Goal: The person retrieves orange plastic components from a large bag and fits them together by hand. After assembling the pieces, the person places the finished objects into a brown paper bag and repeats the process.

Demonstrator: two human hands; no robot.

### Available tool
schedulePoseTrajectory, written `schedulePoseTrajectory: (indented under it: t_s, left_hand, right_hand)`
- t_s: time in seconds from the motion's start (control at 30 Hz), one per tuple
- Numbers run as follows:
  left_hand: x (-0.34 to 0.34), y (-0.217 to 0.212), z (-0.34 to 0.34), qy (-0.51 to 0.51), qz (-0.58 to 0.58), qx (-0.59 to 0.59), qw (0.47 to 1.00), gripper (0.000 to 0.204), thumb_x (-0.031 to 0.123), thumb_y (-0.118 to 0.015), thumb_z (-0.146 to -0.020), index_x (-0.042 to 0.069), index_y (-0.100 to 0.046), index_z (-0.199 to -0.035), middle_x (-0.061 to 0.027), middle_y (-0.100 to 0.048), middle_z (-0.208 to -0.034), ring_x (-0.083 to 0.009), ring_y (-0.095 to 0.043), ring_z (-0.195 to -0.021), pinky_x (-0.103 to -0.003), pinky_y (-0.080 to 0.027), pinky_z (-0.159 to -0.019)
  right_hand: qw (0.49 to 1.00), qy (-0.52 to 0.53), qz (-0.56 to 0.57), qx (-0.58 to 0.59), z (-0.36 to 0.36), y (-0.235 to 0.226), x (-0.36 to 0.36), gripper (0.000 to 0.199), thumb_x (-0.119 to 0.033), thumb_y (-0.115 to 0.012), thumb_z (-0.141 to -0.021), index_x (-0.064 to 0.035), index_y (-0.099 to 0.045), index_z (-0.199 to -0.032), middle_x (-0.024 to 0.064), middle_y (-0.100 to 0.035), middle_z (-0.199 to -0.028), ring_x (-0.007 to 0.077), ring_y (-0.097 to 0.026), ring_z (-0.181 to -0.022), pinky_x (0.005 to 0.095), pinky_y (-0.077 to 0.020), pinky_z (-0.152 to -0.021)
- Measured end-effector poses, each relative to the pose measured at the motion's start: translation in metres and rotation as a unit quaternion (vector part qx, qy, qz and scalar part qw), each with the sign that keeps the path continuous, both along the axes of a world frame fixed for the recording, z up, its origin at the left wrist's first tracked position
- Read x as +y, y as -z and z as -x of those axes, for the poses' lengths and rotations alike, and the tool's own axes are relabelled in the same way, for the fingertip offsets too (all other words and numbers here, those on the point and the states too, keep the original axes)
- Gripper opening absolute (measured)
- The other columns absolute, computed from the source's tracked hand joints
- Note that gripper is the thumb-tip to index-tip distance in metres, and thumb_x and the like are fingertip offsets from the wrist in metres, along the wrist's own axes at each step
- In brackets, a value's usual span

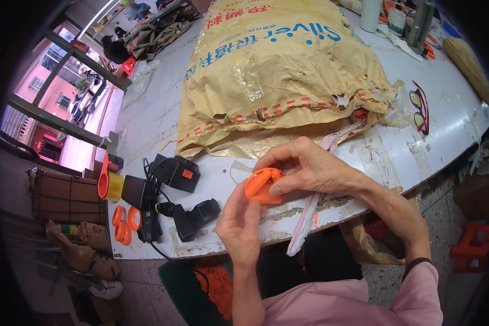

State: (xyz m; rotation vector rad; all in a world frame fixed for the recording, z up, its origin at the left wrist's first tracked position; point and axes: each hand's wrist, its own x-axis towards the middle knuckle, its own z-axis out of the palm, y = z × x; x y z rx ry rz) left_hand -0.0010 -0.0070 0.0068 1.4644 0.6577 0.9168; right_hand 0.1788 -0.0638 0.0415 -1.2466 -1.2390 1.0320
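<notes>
Above the table's near edge, both my hands hold a small orange rounded plastic part (261, 186) with a hollow, slotted face. My left hand (239, 223) grips it from below and the left, fingers closed against its rim. From the right, my right hand (312, 168) pinches it, with the thumb on its front and the fingers curled behind its top. What lies inside the part is too small to make out. Beyond my hands is a large tan woven sack (271, 76) with a torn, crumpled near edge. A pale cloth strip (304, 220) hangs over the table edge beside my right wrist.
Black power adapters and cables (174, 174) lie left of my hands, near several orange rings (126, 225) and a yellow cup (114, 186). Red-framed glasses (420, 108) rest at the right. Below the table stands a green bin (185, 290) of orange pieces. A red stool (472, 247) is on the floor.
</notes>
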Motion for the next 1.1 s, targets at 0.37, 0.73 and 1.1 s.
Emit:
schedulePoseTrajectory:
  t_s: [0.37,0.73,1.1]
  left_hand:
    - [0.002,0.003,0.000,-0.040,0.027,-0.045,0.998,0.035,-0.001,-0.055,-0.086,-0.009,-0.051,-0.120,-0.0104,-0.064,-0.086,-0.0100,-0.057,-0.064,-0.021,-0.048,-0.059]
    - [0.002,0.000,0.000,-0.033,0.015,-0.017,0.999,0.034,0.004,-0.055,-0.088,-0.008,-0.052,-0.119,-0.0103,-0.064,-0.088,-0.0091,-0.057,-0.064,-0.021,-0.048,-0.056]
    - [0.007,0.007,0.001,-0.033,-0.025,-0.005,0.999,0.032,0.009,-0.052,-0.092,-0.006,-0.053,-0.119,-0.0108,-0.063,-0.100,-0.0086,-0.058,-0.076,-0.020,-0.047,-0.060]
  right_hand:
    - [0.990,-0.070,0.049,0.116,-0.014,-0.003,-0.004,0.046,0.008,-0.065,-0.075,0.0039,-0.053,-0.119,0.0138,-0.065,-0.102,0.0149,-0.063,-0.091,0.0249,-0.0523,-0.080]
    - [0.990,-0.041,0.101,0.088,-0.012,-0.006,-0.007,0.037,-0.004,-0.062,-0.081,0.0043,-0.054,-0.116,0.0060,-0.065,-0.086,0.0083,-0.062,-0.071,0.0187,-0.0511,-0.063]
    - [0.990,-0.029,0.105,0.088,-0.013,-0.002,-0.005,0.035,-0.007,-0.060,-0.082,0.0041,-0.055,-0.115,-0.0004,-0.058,-0.071,0.0049,-0.058,-0.061,0.0160,-0.0461,-0.055]
